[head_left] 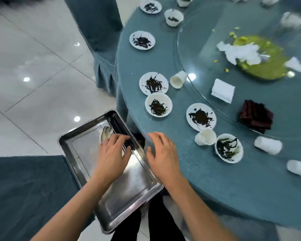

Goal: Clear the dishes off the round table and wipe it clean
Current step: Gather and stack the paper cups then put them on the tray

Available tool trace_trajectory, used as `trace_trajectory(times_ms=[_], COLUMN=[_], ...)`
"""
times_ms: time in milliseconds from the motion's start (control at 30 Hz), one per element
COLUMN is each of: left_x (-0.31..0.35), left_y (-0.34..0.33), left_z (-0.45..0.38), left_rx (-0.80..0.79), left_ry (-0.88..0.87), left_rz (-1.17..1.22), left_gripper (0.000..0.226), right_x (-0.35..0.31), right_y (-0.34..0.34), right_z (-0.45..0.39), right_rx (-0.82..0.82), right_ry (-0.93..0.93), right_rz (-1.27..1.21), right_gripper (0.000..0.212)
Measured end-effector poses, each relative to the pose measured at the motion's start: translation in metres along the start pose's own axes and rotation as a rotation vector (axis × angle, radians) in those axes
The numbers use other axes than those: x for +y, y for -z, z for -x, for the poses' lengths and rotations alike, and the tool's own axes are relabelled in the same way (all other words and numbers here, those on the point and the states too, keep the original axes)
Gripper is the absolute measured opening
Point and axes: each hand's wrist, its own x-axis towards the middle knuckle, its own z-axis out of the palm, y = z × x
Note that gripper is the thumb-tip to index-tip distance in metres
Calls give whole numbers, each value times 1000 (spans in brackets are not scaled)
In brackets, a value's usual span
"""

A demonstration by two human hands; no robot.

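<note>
1. Beside the desk (207, 180), chopsticks (123, 136) are being laid in the tray (129, 197); left hand (111, 153) fingers rest on them, grasp uncertain.
2. Right hand (162, 153) is open, empty.
3. Plates (201, 117) remain on the desk; probably collected next.

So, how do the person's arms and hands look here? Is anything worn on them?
Both forearms are bare up to the frame edge: no sleeves show. The left hand and the right hand have no gloves, and I can see no rings, watch or bracelet. The nails look short and unpainted, though the picture is slightly blurred.
</note>
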Motion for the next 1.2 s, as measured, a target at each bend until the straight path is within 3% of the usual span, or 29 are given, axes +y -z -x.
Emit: trace_trajectory(times_ms=[467,733,933,1033,1200], left_x=[151,231,256,256,253], left_y=[-67,-108,-135,-143,-150], left_z=[40,-3,-46,-56,-55], left_rx=[-135,-126,-128,-149,-119], left_ry=[-246,-187,-54,-25,-23], left_rz=[49,69,26,18,73], left_gripper=[34,66,103,97,67], right_x=[139,237,316,350,392], right_y=[100,133,165,186,204], right_z=[90,110,91,69,44], right_rx=[212,128,178,173,79], right_ry=[-242,-305,-364,-421,-446], right_rz=[35,67,101,167,277], right_gripper=[45,44,45,53,70])
